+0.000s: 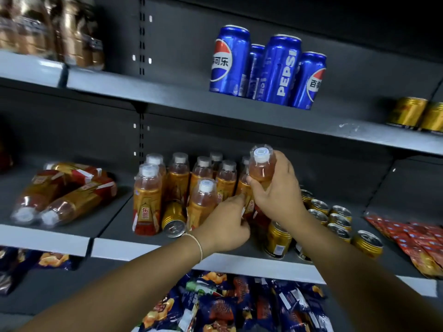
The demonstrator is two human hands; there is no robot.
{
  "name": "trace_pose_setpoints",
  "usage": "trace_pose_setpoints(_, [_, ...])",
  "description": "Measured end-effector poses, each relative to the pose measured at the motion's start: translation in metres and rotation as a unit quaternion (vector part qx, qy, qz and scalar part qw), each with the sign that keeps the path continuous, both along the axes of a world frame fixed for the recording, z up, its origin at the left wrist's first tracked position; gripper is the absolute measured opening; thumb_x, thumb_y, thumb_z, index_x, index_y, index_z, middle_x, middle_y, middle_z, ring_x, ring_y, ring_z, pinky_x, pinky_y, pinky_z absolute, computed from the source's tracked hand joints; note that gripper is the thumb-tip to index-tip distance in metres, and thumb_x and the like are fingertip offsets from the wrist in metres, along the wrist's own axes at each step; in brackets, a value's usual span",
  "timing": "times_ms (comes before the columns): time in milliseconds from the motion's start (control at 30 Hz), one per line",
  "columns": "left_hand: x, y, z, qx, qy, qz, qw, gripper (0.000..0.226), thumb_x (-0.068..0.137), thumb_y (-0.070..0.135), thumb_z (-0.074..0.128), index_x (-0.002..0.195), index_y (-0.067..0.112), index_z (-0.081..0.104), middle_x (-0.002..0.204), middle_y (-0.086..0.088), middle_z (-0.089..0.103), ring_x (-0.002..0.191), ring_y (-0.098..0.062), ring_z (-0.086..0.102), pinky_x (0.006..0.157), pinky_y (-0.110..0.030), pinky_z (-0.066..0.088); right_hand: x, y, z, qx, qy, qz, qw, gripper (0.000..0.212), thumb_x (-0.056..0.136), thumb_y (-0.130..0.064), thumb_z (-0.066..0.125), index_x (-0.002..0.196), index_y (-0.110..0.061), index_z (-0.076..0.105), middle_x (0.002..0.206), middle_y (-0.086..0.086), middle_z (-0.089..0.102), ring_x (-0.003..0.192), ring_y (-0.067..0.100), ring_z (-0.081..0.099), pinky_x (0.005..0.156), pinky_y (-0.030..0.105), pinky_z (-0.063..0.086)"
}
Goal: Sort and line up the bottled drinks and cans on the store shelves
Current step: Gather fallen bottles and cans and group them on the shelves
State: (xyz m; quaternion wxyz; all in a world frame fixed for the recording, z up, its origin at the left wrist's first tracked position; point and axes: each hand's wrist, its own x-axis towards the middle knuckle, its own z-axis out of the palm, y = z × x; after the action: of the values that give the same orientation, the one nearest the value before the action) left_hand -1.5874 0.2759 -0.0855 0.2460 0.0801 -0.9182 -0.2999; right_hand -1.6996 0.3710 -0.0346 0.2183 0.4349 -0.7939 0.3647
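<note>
Several orange drink bottles (178, 178) with white caps stand clustered on the middle shelf (134, 246). My right hand (278, 188) grips one such bottle (261, 168) by its upper body, at the right edge of the cluster. My left hand (227, 226) curls round the lower part of a front bottle (203, 202). A gold can (173, 220) lies on its side among the bottles. Several gold cans (335, 219) stand to the right of my hands. Two bottles (57, 200) lie flat at the left.
Blue Pepsi cans (266, 68) stand on the upper shelf, with gold cans (417, 115) at its far right. Red packets (412, 238) lie at the right of the middle shelf. Snack bags (235, 305) fill the bottom shelf. Brown bottles (48, 29) stand top left.
</note>
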Motion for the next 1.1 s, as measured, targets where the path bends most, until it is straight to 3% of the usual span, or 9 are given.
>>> trace_pose_setpoints(67, [0.020,-0.004,0.003,-0.010,-0.036,-0.015,0.999,0.048,0.086,0.012,0.057,0.132,0.011,0.046,0.121,-0.009,0.059,0.107,-0.023,0.057,0.090,-0.035,0.051,0.018,-0.004,0.006,0.029,0.003,-0.020,0.999,0.082,0.085,-0.040,0.073,0.149,-0.013,0.029,0.143,0.009,0.045,0.130,0.026,0.046,0.107,0.042,0.045])
trace_pose_setpoints(133, [0.043,-0.011,0.005,-0.018,-0.086,-0.033,0.996,0.045,0.088,0.014,0.056,0.133,0.010,0.048,0.125,-0.012,0.058,0.111,-0.027,0.055,0.092,-0.033,0.048,0.036,-0.012,0.013,0.057,-0.002,-0.030,0.998,0.079,0.084,-0.042,0.073,0.146,-0.014,0.034,0.137,0.008,0.051,0.125,0.026,0.049,0.102,0.045,0.048])
trace_pose_setpoints(300, [0.106,-0.045,0.005,-0.056,-0.190,-0.056,0.979,0.040,0.094,0.015,0.048,0.135,0.013,0.047,0.132,-0.009,0.055,0.116,-0.028,0.053,0.090,-0.032,0.047,0.087,-0.044,0.022,0.101,-0.070,-0.012,0.992,0.051,0.078,-0.045,0.077,0.115,-0.020,0.052,0.095,-0.006,0.062,0.088,0.016,0.063,0.066,0.028,0.046])
trace_pose_setpoints(433, [0.159,-0.085,0.000,-0.099,-0.261,0.001,0.960,0.038,0.096,0.018,0.046,0.133,0.010,0.045,0.133,-0.015,0.053,0.114,-0.032,0.054,0.090,-0.039,0.049,0.136,-0.081,0.011,0.105,-0.099,0.012,0.989,0.045,0.076,-0.049,0.079,0.099,-0.031,0.044,0.083,-0.020,0.054,0.071,-0.005,0.050,0.053,0.016,0.034])
trace_pose_setpoints(567, [0.219,-0.131,-0.008,-0.129,-0.250,0.078,0.956,0.040,0.097,0.023,0.046,0.134,0.009,0.044,0.133,-0.017,0.054,0.116,-0.034,0.054,0.092,-0.037,0.047,0.185,-0.128,-0.005,0.115,-0.126,0.057,0.984,0.046,0.074,-0.047,0.081,0.103,-0.029,0.051,0.089,-0.015,0.062,0.081,0.007,0.060,0.057,0.021,0.040])
trace_pose_setpoints(733, [0.304,-0.188,-0.023,-0.172,-0.235,0.197,0.936,0.046,0.092,0.023,0.051,0.134,0.006,0.041,0.132,-0.021,0.051,0.116,-0.037,0.051,0.090,-0.036,0.041,0.249,-0.191,-0.023,0.113,-0.160,0.124,0.973,0.054,0.069,-0.046,0.083,0.109,-0.027,0.051,0.094,-0.014,0.065,0.083,0.007,0.062,0.061,0.023,0.044])
trace_pose_setpoints(867, [0.367,-0.228,-0.033,-0.225,-0.239,0.269,0.906,0.050,0.088,0.021,0.053,0.134,0.007,0.041,0.131,-0.017,0.053,0.121,-0.035,0.049,0.103,-0.037,0.035,0.299,-0.236,-0.030,0.117,-0.164,0.171,0.965,0.053,0.068,-0.043,0.085,0.104,-0.031,0.048,0.087,-0.016,0.062,0.078,0.001,0.060,0.057,0.019,0.042])
trace_pose_setpoints(967, [0.406,-0.250,-0.036,-0.216,-0.236,0.299,0.899,0.052,0.092,0.024,0.049,0.140,0.005,0.038,0.137,-0.018,0.049,0.127,-0.034,0.043,0.111,-0.038,0.029,0.335,-0.265,-0.032,0.110,-0.167,0.211,0.957,0.060,0.066,-0.041,0.086,0.109,-0.034,0.045,0.089,-0.021,0.058,0.081,0.001,0.058,0.066,0.021,0.044])
trace_pose_setpoints(1100, [0.443,-0.269,-0.040,-0.148,-0.187,0.311,0.920,0.057,0.097,0.031,0.047,0.145,0.004,0.033,0.135,-0.018,0.049,0.127,-0.033,0.044,0.104,-0.038,0.039,0.374,-0.304,-0.036,0.100,-0.177,0.267,0.942,0.065,0.065,-0.037,0.088,0.115,-0.032,0.046,0.092,-0.021,0.060,0.081,-0.005,0.058,0.065,0.017,0.043])
